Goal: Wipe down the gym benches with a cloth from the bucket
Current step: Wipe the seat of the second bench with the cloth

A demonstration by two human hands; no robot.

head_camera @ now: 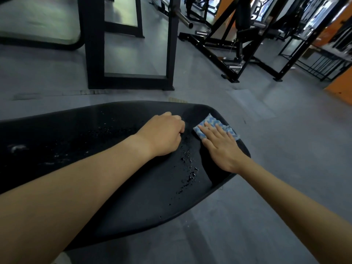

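A black padded gym bench stretches across the middle of the view, its surface wet with water drops. A blue-and-white patterned cloth lies near the bench's far right end. My right hand presses flat on the cloth with straight fingers. My left hand rests on the bench just left of the cloth, its fingers curled into a fist that holds nothing I can see.
Grey rubber floor surrounds the bench. A black rack frame stands just beyond it. Further black machine frames with steel pegs fill the back right, beside orange walls. No bucket is in view.
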